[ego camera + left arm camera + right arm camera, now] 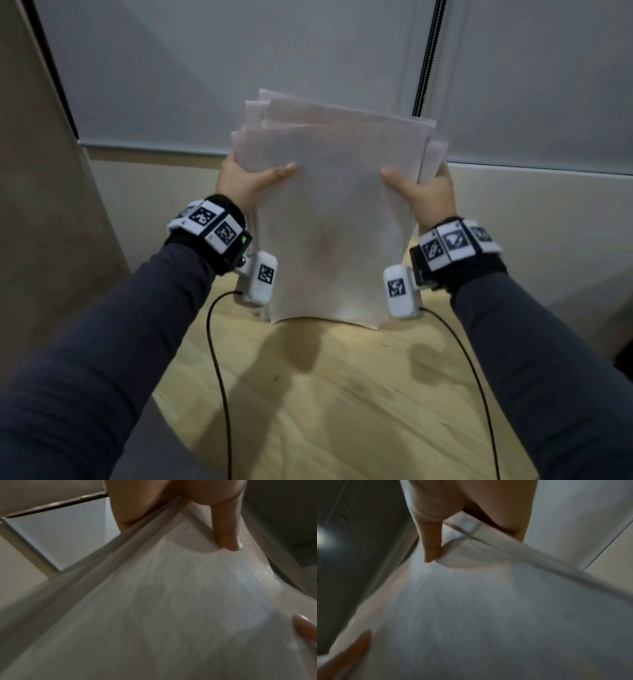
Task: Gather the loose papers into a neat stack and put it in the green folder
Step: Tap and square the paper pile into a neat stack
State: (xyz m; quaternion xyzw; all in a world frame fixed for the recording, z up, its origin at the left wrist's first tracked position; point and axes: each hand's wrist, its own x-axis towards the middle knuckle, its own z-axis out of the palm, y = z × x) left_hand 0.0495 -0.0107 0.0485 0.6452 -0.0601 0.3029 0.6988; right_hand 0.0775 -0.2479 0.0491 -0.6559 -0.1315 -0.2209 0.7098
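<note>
You hold the stack of papers (337,212) upright, its bottom edge resting on the wooden tabletop (342,394) towards the far edge, near the wall. Your left hand (246,181) pinches the stack's left edge, thumb on the near face and fingers behind; your right hand (423,192) pinches the right edge the same way.

To square the stack, loosen both pinches slightly and tap the bottom edge on the tabletop so the sheets settle level. The top corners are fanned, so then turn the stack onto a side edge and tap again. Keep the thumbs light; a hard grip bows the sheets and locks the offset in.

Count: one stack; at least four staggered top edges show, though blur probably hides more. Two hands. The green folder is not in view.
</note>
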